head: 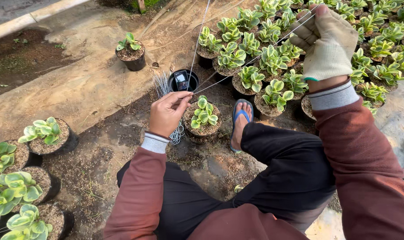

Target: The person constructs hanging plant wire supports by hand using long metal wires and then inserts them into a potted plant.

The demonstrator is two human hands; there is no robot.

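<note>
From the head view, we are pinching a thin white string (237, 69) taut between our bare left hand (167, 112) and gloved right hand (327, 42); slackening, it could snag the small green potted plant (203, 116) just below the left.

Thin shiny wire (237, 66), knit cloth glove (328, 44), matt plastic pots (133, 62)
</note>
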